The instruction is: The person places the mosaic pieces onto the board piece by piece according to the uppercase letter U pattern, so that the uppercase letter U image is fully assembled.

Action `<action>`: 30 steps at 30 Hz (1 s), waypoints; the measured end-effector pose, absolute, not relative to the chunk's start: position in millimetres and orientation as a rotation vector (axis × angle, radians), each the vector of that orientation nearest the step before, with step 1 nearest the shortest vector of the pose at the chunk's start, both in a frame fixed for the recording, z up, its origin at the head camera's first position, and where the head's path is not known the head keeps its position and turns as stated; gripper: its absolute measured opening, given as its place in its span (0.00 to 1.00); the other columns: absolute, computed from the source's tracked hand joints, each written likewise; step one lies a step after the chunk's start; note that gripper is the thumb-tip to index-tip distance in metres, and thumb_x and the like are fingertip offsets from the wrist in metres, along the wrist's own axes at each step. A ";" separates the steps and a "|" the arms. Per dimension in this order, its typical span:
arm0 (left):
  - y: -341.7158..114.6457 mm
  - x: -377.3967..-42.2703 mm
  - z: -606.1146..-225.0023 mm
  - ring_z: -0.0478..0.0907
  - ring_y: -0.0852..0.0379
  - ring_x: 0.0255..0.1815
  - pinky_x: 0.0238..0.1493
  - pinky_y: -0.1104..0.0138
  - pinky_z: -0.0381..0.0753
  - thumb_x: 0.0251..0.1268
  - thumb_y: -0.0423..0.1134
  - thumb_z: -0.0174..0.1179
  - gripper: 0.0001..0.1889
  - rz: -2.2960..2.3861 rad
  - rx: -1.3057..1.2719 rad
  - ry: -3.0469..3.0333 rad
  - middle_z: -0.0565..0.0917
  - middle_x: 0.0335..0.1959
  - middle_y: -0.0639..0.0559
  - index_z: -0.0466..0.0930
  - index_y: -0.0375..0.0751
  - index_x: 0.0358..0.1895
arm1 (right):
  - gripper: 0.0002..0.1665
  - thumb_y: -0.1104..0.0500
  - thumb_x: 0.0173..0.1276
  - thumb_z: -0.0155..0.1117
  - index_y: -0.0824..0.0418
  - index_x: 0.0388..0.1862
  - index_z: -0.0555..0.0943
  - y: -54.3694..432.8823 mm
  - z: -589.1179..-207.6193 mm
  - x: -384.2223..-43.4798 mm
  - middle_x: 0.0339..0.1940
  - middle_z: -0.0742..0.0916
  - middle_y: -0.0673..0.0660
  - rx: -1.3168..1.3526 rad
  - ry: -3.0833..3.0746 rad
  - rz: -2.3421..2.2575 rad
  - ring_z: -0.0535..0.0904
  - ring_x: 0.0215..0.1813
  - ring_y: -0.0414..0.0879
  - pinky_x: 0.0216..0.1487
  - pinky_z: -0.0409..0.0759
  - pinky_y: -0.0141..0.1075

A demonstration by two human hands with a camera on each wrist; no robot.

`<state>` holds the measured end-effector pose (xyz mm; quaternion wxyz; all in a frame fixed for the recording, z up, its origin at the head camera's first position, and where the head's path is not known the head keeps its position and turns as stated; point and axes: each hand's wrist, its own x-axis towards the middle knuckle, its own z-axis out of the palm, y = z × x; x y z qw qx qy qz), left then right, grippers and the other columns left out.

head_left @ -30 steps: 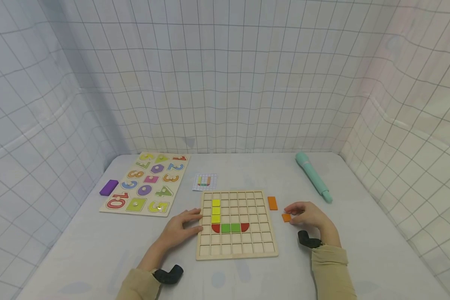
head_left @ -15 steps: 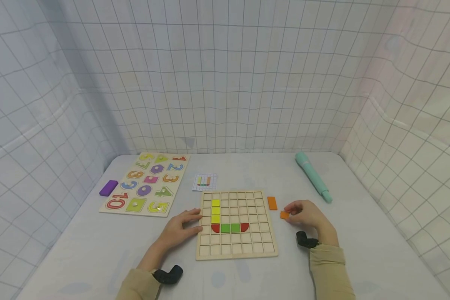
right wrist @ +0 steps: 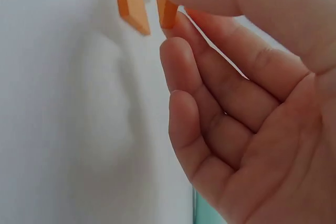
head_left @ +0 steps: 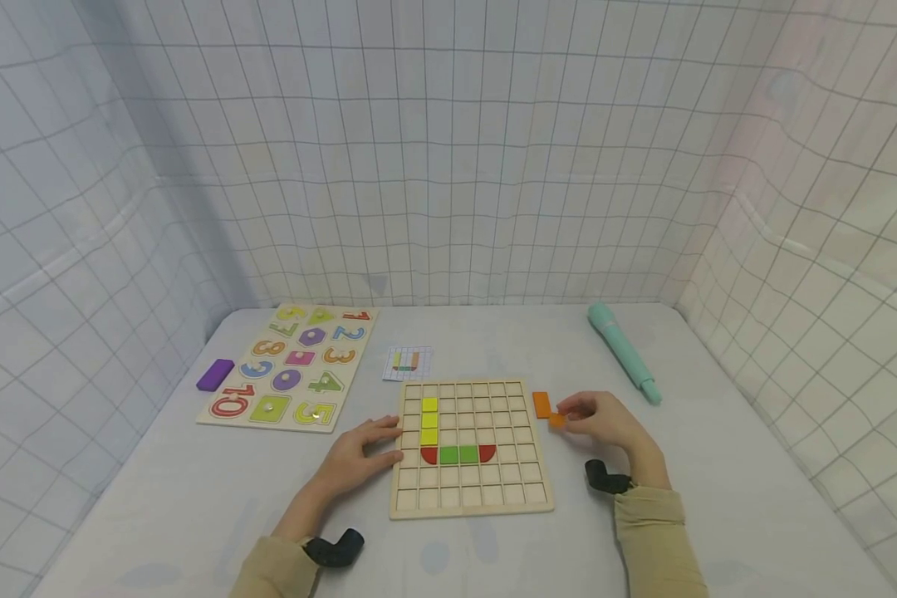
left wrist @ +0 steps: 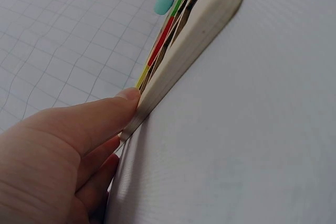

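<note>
In the head view, a wooden grid board (head_left: 493,496) lies flat. Yellow tiles (head_left: 429,420) form a column on it, and below runs a row of two green tiles (head_left: 458,455) between two rounded red tiles (head_left: 487,453). My left hand (head_left: 355,457) touches the board's left edge with its fingers extended; the left wrist view shows the thumb (left wrist: 115,111) against that edge. Between thumb and fingers, my right hand (head_left: 609,422) pinches a small orange square tile (right wrist: 166,6), raised off the table. Just beyond it, an orange rectangular tile (head_left: 541,404) lies beside the board.
A small pattern card (head_left: 421,352) lies behind the board. To the left are a number puzzle board (head_left: 336,423) and a purple block (head_left: 215,374). A mint-green stick-like thing (head_left: 624,353) lies back right. Grid-patterned cloth walls (head_left: 448,166) enclose the table.
My right hand has moved left and slightly away from me, carrying the orange square tile close to the orange rectangular one. The left hand stays put.
</note>
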<state>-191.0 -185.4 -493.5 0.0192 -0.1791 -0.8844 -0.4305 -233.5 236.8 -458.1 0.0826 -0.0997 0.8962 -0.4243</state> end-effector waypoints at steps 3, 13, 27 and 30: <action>-185.7 -191.7 -494.5 0.63 0.46 0.68 0.72 0.55 0.55 0.55 0.47 0.67 0.22 -1.324 -0.568 -2.738 0.75 0.61 0.49 0.81 0.42 0.53 | 0.16 0.60 0.56 0.70 0.63 0.44 0.83 230.6 -452.8 -234.7 0.39 0.85 0.54 -0.370 2.668 -1.298 0.79 0.40 0.44 0.43 0.79 0.35; -186.3 -192.2 -495.7 0.61 0.46 0.69 0.72 0.54 0.54 0.55 0.48 0.67 0.23 -1.329 -0.553 -2.754 0.74 0.62 0.49 0.81 0.42 0.53 | 0.18 0.60 0.54 0.71 0.61 0.46 0.83 199.4 -437.7 -235.0 0.40 0.85 0.51 -0.519 2.692 -1.300 0.77 0.41 0.46 0.44 0.77 0.36; -186.2 -190.9 -495.3 0.60 0.44 0.69 0.72 0.52 0.54 0.55 0.47 0.67 0.23 -1.360 -0.548 -2.746 0.74 0.62 0.49 0.81 0.42 0.53 | 0.16 0.62 0.57 0.69 0.63 0.45 0.81 155.9 -438.5 -239.3 0.41 0.84 0.52 -0.769 2.598 -1.262 0.78 0.42 0.46 0.44 0.79 0.35; -185.9 -190.8 -493.8 0.60 0.44 0.69 0.72 0.52 0.54 0.55 0.47 0.67 0.23 -1.362 -0.555 -2.738 0.74 0.62 0.48 0.81 0.42 0.53 | 0.15 0.64 0.56 0.68 0.63 0.44 0.81 149.7 -440.8 -239.9 0.40 0.84 0.52 -0.782 2.589 -1.234 0.78 0.41 0.46 0.43 0.79 0.34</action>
